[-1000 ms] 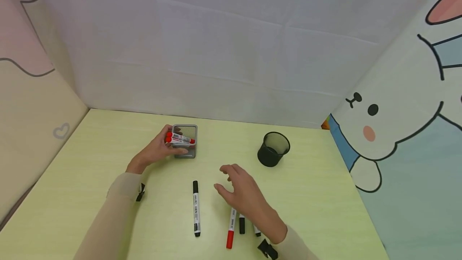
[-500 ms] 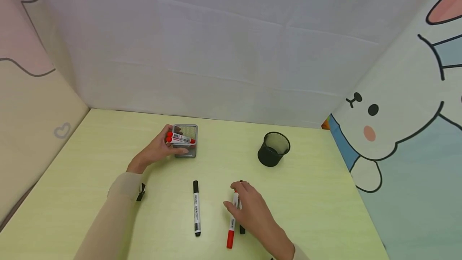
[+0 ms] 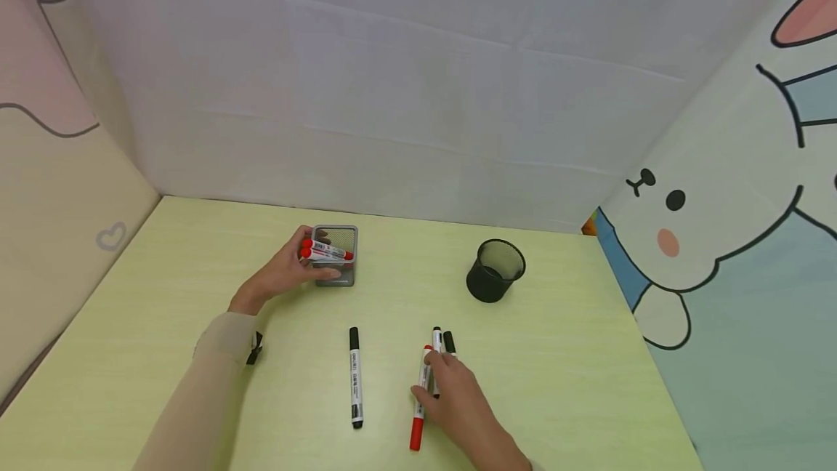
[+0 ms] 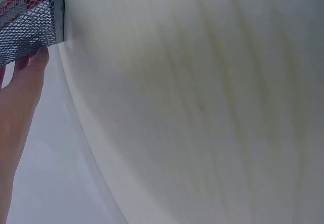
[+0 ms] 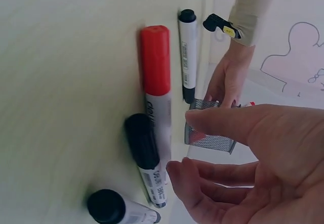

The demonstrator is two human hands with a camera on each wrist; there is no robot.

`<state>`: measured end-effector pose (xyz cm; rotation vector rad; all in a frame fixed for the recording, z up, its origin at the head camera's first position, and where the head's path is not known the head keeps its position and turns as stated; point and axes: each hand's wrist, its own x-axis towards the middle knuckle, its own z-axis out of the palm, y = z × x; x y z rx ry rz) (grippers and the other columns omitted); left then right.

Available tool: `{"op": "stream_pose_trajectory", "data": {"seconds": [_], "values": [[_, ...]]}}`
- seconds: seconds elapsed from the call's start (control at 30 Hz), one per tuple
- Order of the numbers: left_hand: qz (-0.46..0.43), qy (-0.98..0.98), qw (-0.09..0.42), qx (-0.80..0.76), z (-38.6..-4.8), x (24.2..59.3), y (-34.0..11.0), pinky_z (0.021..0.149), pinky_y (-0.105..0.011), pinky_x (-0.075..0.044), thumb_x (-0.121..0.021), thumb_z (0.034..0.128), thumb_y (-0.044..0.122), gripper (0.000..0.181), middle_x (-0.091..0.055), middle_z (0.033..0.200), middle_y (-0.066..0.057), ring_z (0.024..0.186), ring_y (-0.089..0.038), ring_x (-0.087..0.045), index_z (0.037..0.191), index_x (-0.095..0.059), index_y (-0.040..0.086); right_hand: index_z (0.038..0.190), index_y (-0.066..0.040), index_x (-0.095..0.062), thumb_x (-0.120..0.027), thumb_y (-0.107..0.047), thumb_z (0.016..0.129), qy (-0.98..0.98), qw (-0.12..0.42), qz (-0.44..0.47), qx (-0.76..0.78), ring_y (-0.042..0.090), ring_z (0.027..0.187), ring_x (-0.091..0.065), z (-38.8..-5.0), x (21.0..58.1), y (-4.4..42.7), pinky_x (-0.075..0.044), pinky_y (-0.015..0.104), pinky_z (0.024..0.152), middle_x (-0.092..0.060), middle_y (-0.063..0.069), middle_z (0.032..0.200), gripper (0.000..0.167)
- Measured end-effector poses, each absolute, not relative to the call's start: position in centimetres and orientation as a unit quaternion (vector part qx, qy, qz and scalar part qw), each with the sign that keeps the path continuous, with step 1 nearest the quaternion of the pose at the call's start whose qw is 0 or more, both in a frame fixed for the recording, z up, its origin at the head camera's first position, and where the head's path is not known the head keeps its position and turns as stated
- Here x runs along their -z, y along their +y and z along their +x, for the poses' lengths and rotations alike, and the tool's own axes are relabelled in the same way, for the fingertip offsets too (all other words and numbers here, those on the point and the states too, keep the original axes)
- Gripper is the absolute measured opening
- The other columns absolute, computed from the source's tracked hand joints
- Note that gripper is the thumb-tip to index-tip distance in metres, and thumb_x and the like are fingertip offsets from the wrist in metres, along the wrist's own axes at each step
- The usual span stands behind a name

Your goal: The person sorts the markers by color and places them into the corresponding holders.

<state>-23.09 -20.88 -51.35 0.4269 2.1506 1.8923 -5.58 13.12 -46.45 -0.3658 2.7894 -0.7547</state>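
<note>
My left hand (image 3: 280,276) grips a grey mesh pen holder (image 3: 352,238) from its left side, thumb along the front. Inside the holder lean red-capped markers (image 3: 330,253); the left wrist view catches red through the mesh (image 4: 35,29). Lower down, my right hand (image 3: 463,404) hovers over a red marker (image 3: 416,433), thumb and fingers apart. From the right wrist, that red marker (image 5: 156,62) lies just past the fingertips, with no grip visible. Two black-capped markers (image 3: 437,339) lie right beside it, partly covered by the hand.
A single black marker (image 3: 356,376) lies between the two arms. A round black mesh cup (image 3: 489,283) stands toward the back right of the pale yellow table (image 3: 575,355). A white cloth wall (image 3: 405,93) closes off the back, with printed panels at both sides.
My right hand has come down and back from above the table to the red marker, its fingers drawing closer to it. The left hand and pen holder have stayed put.
</note>
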Motion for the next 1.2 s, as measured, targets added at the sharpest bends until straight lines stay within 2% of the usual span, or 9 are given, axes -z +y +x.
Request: {"op": "stream_pose_trajectory", "data": {"seconds": [0.17,0.43,0.8,1.07,1.2], "values": [[0.155,0.735,0.116,-0.650,-23.1,51.5,-20.8,0.094,-0.021,-0.052,-0.085,0.0841,0.006,0.076,-0.056,0.134,-0.020,0.115,-0.017,-0.063,0.137,-0.031,0.004,0.113,-0.002,-0.063,-0.085,-0.019,0.086,0.956,0.133,-0.112,0.237,0.014,0.073,-0.047,-5.5,47.0,12.9,-0.043,0.027,0.061,-0.058,0.003,0.092,0.038],[0.145,0.739,0.122,-0.646,-23.0,51.4,-20.8,0.095,-0.020,-0.051,-0.086,0.0841,0.007,0.077,-0.055,0.135,-0.020,0.116,-0.017,-0.063,0.137,-0.030,0.005,0.111,-0.001,-0.061,-0.083,-0.016,0.086,0.958,0.136,-0.101,0.231,0.017,0.073,-0.049,-5.4,47.3,12.2,-0.045,0.029,0.063,-0.058,0.004,0.090,0.036],[0.140,0.740,0.125,-0.646,-23.2,51.4,-20.8,0.096,-0.020,-0.051,-0.086,0.0829,0.006,0.078,-0.055,0.136,-0.020,0.117,-0.019,-0.061,0.137,-0.031,0.005,0.091,-0.007,-0.059,-0.079,-0.002,0.081,0.965,0.044,-0.160,0.201,0.010,0.064,-0.043,-4.9,47.9,12.0,-0.040,0.027,0.056,-0.048,-0.004,0.075,0.023],[0.147,0.739,0.124,-0.646,-23.2,51.4,-20.8,0.097,-0.020,-0.050,-0.086,0.0834,0.005,0.078,-0.054,0.137,-0.021,0.117,-0.018,-0.062,0.138,-0.030,0.004,0.088,-0.008,-0.060,-0.076,0.000,0.078,0.967,0.022,-0.180,0.180,0.009,0.062,-0.041,-4.9,48.0,12.0,-0.039,0.026,0.053,-0.046,-0.005,0.073,0.021],[0.145,0.740,0.124,-0.645,-23.2,51.4,-20.8,0.097,-0.020,-0.050,-0.086,0.0832,0.005,0.079,-0.054,0.137,-0.020,0.118,-0.018,-0.062,0.139,-0.030,0.004,0.090,-0.007,-0.062,-0.075,0.000,0.078,0.964,0.028,-0.183,0.189,0.007,0.062,-0.040,-5.0,48.2,12.1,-0.038,0.025,0.053,-0.047,-0.005,0.074,0.020]]}}
